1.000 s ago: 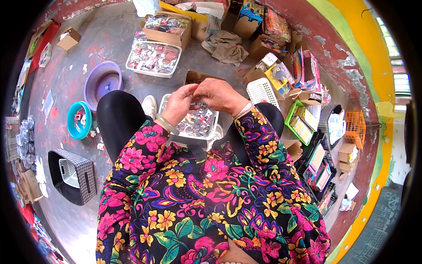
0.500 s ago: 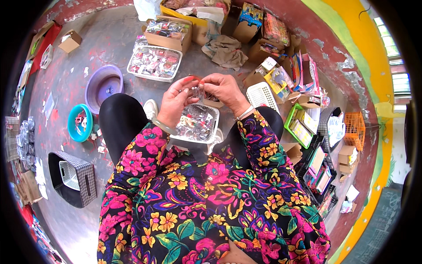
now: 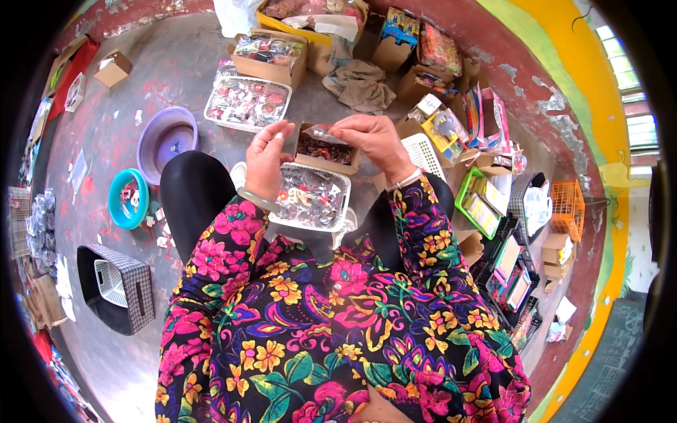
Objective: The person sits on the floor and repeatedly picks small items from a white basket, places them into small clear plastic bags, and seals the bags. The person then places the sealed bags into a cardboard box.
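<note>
Holds a small clear bag (image 3: 320, 132) between thumb and fingertips of the right hand (image 3: 375, 146), projecting toward 9 to 10 o'clock from that hand. Lies with long axis roughly along the 9-to-3 o'clock line; not discernible at which end open. Located at about 2 o'clock from the left hand (image 3: 266, 159), near its fingertips but apart from them. Nearer to the right hand, being gripped there. At left, fingers parted and curved, with nothing visible in grasp. Seen over an open cardboard box (image 3: 321, 163), with a white basket (image 3: 307, 226) of clear packets (image 3: 314, 196) farther off at 6 o'clock.
</note>
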{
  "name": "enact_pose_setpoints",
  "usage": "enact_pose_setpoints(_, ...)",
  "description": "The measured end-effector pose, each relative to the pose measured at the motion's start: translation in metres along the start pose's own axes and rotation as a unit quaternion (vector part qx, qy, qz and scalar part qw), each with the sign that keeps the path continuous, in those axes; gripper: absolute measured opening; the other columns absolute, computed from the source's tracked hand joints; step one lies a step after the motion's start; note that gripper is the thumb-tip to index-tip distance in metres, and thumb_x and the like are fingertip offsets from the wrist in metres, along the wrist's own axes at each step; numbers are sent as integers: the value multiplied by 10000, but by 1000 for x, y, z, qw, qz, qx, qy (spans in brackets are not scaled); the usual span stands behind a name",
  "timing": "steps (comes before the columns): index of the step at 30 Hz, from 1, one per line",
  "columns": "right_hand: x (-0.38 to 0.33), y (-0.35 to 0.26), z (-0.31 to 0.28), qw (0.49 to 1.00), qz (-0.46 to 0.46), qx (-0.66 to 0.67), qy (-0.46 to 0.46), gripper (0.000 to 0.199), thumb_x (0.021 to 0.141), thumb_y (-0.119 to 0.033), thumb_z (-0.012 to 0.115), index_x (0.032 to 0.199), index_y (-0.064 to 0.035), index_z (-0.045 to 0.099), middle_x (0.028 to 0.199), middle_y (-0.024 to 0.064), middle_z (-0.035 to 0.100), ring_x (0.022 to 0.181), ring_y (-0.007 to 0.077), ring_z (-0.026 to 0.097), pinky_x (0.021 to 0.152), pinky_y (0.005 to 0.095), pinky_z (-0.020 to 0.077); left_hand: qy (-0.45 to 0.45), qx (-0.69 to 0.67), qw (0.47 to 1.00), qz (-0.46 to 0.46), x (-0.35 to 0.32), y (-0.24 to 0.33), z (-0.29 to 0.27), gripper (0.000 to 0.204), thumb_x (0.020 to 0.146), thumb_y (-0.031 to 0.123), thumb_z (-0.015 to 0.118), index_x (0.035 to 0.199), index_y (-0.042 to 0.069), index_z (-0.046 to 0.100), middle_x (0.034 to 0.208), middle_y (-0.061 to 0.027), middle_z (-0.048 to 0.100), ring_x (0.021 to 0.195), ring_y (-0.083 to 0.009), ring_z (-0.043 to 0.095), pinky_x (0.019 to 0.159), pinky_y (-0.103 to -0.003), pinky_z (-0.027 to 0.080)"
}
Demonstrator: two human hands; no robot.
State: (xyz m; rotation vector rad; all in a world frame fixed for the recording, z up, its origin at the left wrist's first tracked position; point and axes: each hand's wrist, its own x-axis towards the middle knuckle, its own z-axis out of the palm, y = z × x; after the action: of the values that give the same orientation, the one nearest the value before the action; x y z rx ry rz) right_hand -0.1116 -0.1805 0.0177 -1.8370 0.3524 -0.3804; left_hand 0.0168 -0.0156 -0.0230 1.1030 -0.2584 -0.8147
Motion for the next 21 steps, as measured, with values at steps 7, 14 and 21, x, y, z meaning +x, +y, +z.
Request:
enact_pose_setpoints(7,-4,-6,2,994,-12,-105,-7,113,762,-78,639,822,17,657,772,49,640,710,120,566,624,256,444,-11,43,999,15,4,-1,-6,274,878,145,445,1120,37,513,1104,-87,577,1019,-122,528,700,-226,421)
enact_pose_setpoints(14,-3,-12,1,978,147,144,-19,160,816,-174,604,832,-19,643,736,15,634,623,63,551,526,191,412,-72,-26,997,-20,4,-1,0,408,930,320,357,1135,-12,477,1100,-122,565,1019,-173,535,830,-278,410)
enact_pose_setpoints(21,-3,-6,6,966,160,190,-66,189,836,-239,579,812,-55,613,714,-11,622,610,39,539,508,176,394,-198,-44,974,-103,-1,1,6,341,910,258,449,1107,-15,500,1036,-108,586,934,-160,575,789,-259,453)
